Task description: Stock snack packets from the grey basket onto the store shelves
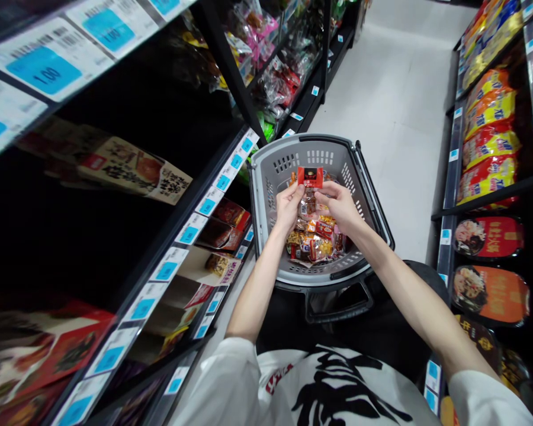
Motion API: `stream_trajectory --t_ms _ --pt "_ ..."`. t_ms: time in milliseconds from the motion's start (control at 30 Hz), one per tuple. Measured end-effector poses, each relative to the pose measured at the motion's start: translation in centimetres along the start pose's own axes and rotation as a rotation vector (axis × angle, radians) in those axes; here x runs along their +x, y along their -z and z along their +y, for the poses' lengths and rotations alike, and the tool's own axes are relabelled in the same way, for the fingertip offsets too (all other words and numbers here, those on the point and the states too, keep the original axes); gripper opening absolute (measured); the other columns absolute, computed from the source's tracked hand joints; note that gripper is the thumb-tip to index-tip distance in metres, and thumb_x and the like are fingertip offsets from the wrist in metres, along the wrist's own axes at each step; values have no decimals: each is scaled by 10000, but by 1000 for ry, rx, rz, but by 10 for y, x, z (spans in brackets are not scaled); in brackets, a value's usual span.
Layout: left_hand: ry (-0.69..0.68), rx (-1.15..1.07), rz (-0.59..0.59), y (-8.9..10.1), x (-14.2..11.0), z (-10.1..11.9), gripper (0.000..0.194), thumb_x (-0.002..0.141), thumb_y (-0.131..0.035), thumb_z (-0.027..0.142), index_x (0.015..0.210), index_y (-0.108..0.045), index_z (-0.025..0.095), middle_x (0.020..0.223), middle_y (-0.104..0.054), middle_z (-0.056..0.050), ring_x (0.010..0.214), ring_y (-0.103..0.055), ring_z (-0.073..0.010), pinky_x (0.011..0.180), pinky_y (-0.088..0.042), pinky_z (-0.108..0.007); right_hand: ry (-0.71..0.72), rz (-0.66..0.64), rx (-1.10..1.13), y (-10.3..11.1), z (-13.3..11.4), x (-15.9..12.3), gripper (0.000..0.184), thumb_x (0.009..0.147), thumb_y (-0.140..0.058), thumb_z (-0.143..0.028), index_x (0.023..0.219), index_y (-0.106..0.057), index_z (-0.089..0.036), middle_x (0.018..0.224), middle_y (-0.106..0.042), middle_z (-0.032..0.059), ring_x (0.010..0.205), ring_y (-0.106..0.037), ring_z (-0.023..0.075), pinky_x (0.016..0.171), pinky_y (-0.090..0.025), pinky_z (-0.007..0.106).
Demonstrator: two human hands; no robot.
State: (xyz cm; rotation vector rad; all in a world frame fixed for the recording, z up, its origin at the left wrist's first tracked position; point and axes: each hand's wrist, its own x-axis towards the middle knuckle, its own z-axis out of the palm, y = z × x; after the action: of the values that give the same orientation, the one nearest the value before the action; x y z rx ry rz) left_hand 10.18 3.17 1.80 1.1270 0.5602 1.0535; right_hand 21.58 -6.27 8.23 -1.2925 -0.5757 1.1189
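A small red snack packet (310, 177) with a dark label is held up between both hands, over the grey shopping basket (288, 142). My left hand (288, 206) pinches its lower left corner between thumb and fingers. At its lower right, my right hand (340, 204) grips it with thumb and forefinger. Beneath the hands, several small wrapped snack packets (315, 245) lie heaped in the basket. The basket stands in front of my body, its black handle (342, 307) folded down towards me.
At left, a black shelf with price tags (164, 271) holds boxed goods (128, 165). Bagged snacks (288, 77) fill the racks further on. Yellow and red bags (488, 154) and oval packs (491, 290) line the right shelf. A pale floor aisle (386, 89) runs between them.
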Motion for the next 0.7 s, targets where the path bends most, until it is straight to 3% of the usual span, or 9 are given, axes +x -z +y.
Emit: stream_trajectory --t_ms 267,500,600,700 --pt "-129 269 66 2 0 1 577 880 -779 669 1161 -849 170 1130 -833 -70 990 -756 -218 902 -571 -291 63 3 -62 1 6 3 169 842 -741 -194 1002 -695 -218 1058 -753 33 886 -728 199 592 -675 309" --pt "-114 219 37 2 2 0 596 853 -812 669 1203 -838 187 1159 -829 -92 972 -775 -228 899 -603 -328 119 77 -118 -1 11 7 136 840 -699 -162 967 -695 -208 1002 -767 42 869 -741 211 583 -645 307" --pt "-112 194 29 3 2 -1 574 798 -882 626 1175 -843 195 1159 -825 -105 1020 -778 -241 949 -607 -358 195 144 -142 2 8 10 141 861 -700 -166 994 -711 -211 972 -784 42 837 -747 198 666 -653 335" --pt "-128 207 36 3 2 -2 511 750 -928 592 1063 -865 194 1059 -825 -89 949 -770 -206 885 -606 -318 304 167 -189 7 3 13 154 869 -701 -135 999 -732 -212 1033 -806 57 943 -769 207 841 -659 388"
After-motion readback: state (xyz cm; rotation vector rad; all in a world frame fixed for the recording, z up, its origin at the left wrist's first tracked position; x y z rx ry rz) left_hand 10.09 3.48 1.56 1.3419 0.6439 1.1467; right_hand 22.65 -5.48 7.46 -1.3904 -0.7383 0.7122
